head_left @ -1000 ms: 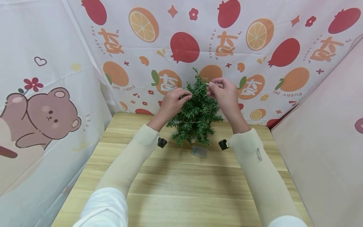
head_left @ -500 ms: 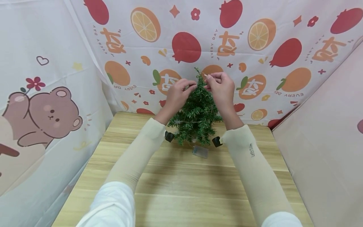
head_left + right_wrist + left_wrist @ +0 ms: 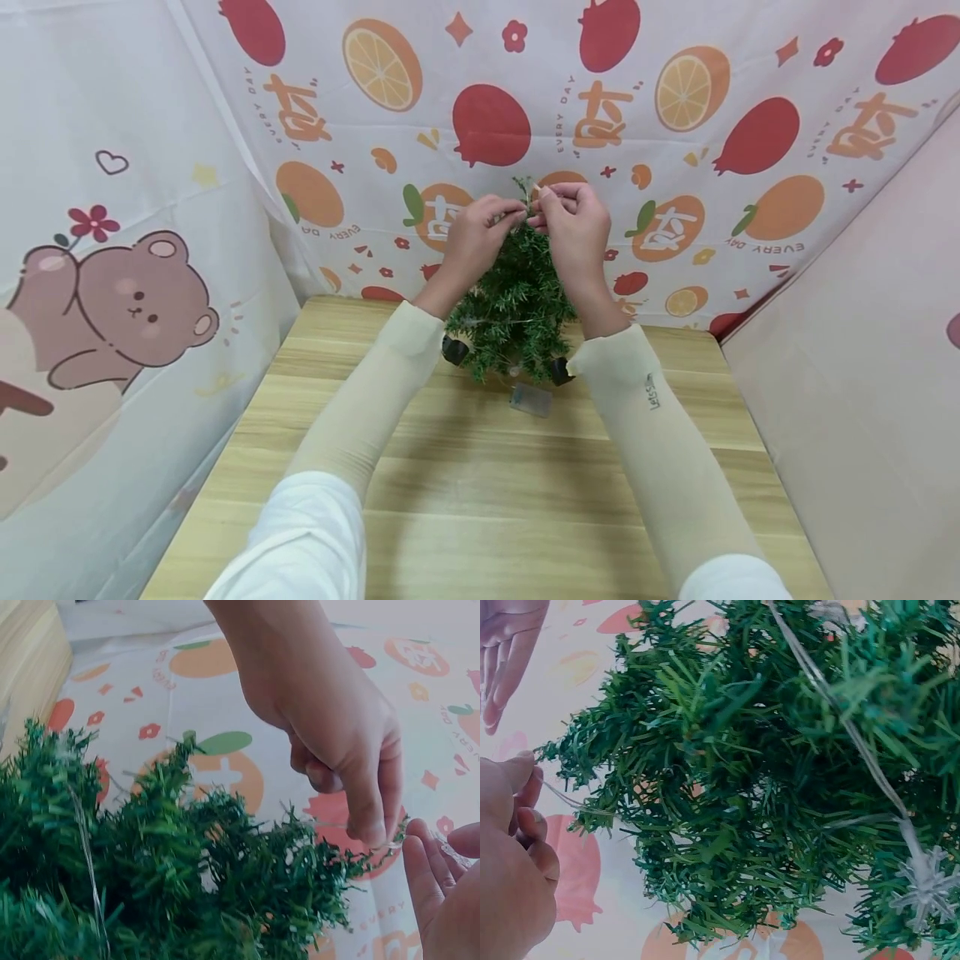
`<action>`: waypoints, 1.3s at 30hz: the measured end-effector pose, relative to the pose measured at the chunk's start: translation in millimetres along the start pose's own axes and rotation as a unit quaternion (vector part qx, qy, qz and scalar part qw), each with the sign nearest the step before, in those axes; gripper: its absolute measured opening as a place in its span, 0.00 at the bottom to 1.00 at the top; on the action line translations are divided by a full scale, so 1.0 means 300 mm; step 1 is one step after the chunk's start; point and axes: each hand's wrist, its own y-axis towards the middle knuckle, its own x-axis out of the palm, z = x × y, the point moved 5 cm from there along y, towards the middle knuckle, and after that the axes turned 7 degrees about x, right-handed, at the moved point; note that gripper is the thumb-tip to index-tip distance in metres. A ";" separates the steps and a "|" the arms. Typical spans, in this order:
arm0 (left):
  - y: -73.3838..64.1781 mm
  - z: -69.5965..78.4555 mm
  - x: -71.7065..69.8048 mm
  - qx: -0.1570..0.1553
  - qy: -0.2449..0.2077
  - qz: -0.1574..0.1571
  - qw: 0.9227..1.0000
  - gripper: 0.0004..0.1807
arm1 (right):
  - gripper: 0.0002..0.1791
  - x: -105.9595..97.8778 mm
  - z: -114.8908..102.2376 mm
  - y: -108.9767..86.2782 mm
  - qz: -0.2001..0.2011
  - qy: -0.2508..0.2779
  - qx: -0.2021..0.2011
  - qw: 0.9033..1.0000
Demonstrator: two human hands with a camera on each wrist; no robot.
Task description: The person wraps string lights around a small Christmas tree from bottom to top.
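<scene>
A small artificial Christmas tree (image 3: 517, 292) stands at the back of the table. A thin wire string of snowflake lights is wound around it, with one clear snowflake light (image 3: 924, 889) low in the left wrist view. My left hand (image 3: 476, 237) pinches the light wire beside the tree's tip (image 3: 522, 185). Close by on the right, my right hand (image 3: 581, 233) holds a clear end piece of the string (image 3: 456, 855) between thumb and fingers; its exact shape is partly hidden. The two hands' fingertips nearly meet just below the tip.
A clear battery box (image 3: 531, 400) lies on the wooden table (image 3: 480, 500) in front of the tree. Fruit-printed cloth (image 3: 491, 125) hangs right behind the tree. Cloth walls with a printed bear (image 3: 138, 308) close the left side, and another stands at right.
Both hands have risen toward the tree's tip and come closer together. The left moved right and up, the right moved left and up, with the light string still held.
</scene>
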 end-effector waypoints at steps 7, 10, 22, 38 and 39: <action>0.009 -0.020 -0.006 -0.043 -0.055 0.015 0.997 0.12 | 0.10 0.036 0.016 0.002 -0.010 0.047 0.033 0.998; 0.015 -0.024 -0.004 -0.050 -0.075 0.015 0.996 0.12 | 0.10 0.044 0.025 0.007 -0.008 0.055 0.045 0.997; 0.018 -0.054 -0.010 -0.103 -0.154 0.049 0.981 0.14 | 0.09 0.079 0.056 0.033 -0.033 0.053 0.067 0.996; 0.017 -0.058 -0.002 -0.127 -0.211 0.063 0.967 0.14 | 0.11 0.115 0.046 0.029 -0.021 0.015 0.040 0.999; 0.015 -0.062 0.002 -0.130 -0.213 0.061 0.966 0.14 | 0.11 0.114 0.048 0.029 -0.017 0.012 0.044 0.999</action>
